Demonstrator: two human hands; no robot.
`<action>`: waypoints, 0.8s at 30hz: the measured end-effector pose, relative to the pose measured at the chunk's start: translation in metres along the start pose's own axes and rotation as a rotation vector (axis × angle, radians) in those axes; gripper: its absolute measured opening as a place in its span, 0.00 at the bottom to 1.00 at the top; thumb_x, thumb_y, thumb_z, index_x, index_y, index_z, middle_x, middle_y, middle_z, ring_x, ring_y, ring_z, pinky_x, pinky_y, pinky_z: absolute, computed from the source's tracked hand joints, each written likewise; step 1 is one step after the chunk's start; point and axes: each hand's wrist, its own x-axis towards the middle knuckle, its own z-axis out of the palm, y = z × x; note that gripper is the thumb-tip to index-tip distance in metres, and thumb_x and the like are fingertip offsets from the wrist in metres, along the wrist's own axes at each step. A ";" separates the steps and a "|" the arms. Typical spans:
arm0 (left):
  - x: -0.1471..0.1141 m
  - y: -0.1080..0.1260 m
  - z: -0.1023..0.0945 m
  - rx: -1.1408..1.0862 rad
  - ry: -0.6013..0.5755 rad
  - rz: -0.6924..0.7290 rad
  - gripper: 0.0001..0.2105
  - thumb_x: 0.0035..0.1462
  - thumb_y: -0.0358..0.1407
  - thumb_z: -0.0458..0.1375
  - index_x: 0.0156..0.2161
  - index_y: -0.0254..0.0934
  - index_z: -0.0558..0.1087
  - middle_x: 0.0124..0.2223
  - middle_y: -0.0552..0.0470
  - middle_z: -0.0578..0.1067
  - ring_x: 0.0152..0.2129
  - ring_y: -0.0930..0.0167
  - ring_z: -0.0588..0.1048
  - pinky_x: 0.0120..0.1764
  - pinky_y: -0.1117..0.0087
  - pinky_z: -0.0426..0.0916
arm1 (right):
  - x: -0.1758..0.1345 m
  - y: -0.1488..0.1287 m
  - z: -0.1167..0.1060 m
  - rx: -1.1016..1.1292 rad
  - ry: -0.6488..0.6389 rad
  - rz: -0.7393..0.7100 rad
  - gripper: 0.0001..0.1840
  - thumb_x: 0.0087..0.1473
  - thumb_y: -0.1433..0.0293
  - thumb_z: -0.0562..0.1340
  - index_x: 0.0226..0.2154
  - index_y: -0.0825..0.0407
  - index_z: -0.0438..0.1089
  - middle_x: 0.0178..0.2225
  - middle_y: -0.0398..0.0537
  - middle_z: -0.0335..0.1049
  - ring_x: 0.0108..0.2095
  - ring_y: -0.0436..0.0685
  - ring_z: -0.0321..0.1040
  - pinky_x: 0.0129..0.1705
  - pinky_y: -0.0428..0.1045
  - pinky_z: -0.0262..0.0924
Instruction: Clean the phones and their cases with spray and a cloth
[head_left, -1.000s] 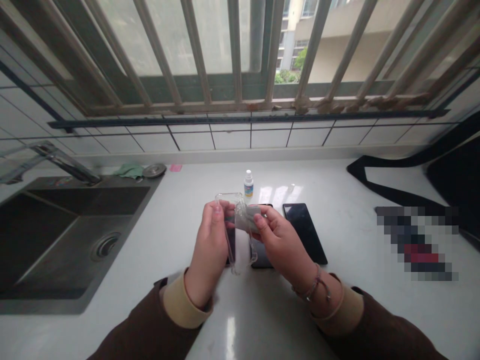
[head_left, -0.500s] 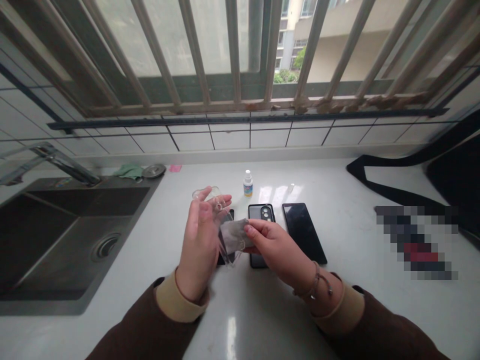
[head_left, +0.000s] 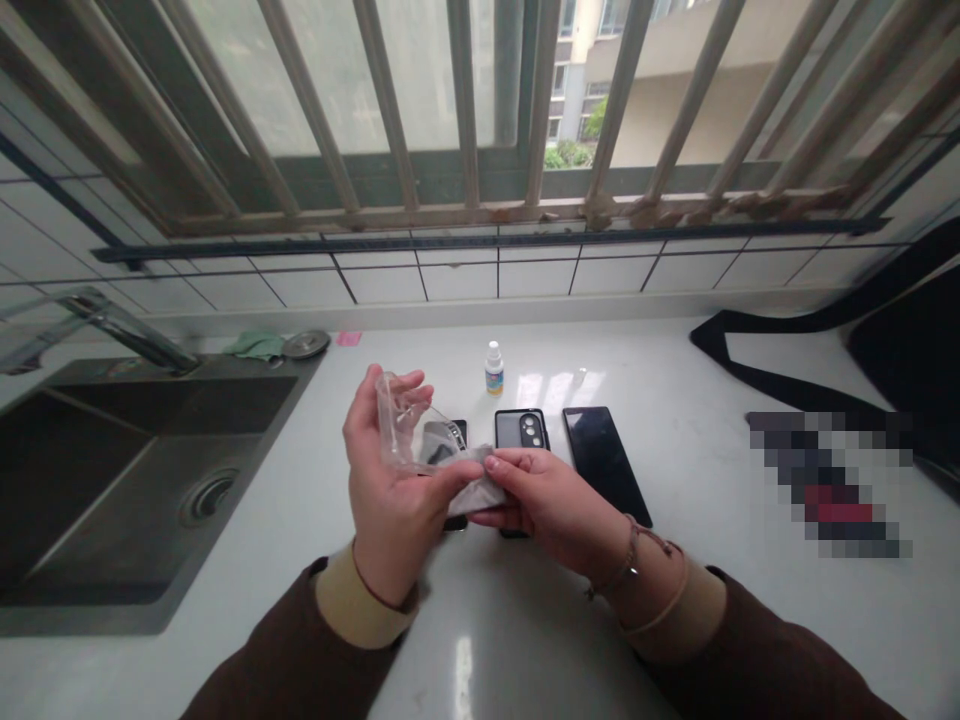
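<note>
A clear phone case (head_left: 399, 440) rests tilted in my left hand (head_left: 394, 510), with the thumb pressing at its lower edge and the fingers behind it. My right hand (head_left: 551, 500) pinches a thin grey cloth (head_left: 480, 490) against the near end of the case. Beneath the hands lies a dark phone (head_left: 448, 437), partly hidden. Just right of it is a black phone case (head_left: 511, 428) with camera holes, its lower part covered by my right hand. Farther right, a black phone (head_left: 606, 462) lies flat on the counter.
A small white bottle (head_left: 493, 370) stands behind the phones. To the left is a dark sink (head_left: 161, 610) with a chrome faucet (head_left: 135, 335), a green cloth (head_left: 256, 345) and a round metal strainer lid (head_left: 306, 345). A black strap (head_left: 772, 322) lies at right beside a pixelated patch.
The clear case has turned in my left hand, so its side now stands up. My left thumb has come down onto the edge by the cloth, close to my right fingertips.
</note>
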 end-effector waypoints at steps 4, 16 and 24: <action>0.008 0.000 0.000 -0.042 0.059 -0.082 0.46 0.55 0.51 0.75 0.74 0.55 0.59 0.65 0.43 0.69 0.54 0.60 0.78 0.60 0.51 0.75 | -0.005 -0.005 -0.005 -0.032 -0.113 0.120 0.25 0.54 0.53 0.77 0.41 0.57 0.80 0.35 0.50 0.80 0.35 0.52 0.78 0.39 0.47 0.77; 0.009 0.019 0.011 -0.603 -0.427 -0.868 0.42 0.67 0.62 0.56 0.76 0.49 0.46 0.47 0.37 0.82 0.33 0.61 0.82 0.32 0.60 0.82 | -0.008 -0.025 -0.020 -0.765 0.606 -0.637 0.20 0.72 0.54 0.59 0.34 0.49 0.76 0.29 0.45 0.73 0.31 0.56 0.68 0.37 0.52 0.67; -0.002 0.018 0.006 -0.481 -0.731 -0.978 0.43 0.69 0.54 0.61 0.78 0.55 0.43 0.45 0.41 0.80 0.33 0.60 0.83 0.32 0.62 0.80 | -0.025 -0.022 -0.004 -1.101 0.344 -0.915 0.15 0.74 0.68 0.57 0.55 0.47 0.78 0.50 0.50 0.84 0.49 0.59 0.82 0.51 0.55 0.74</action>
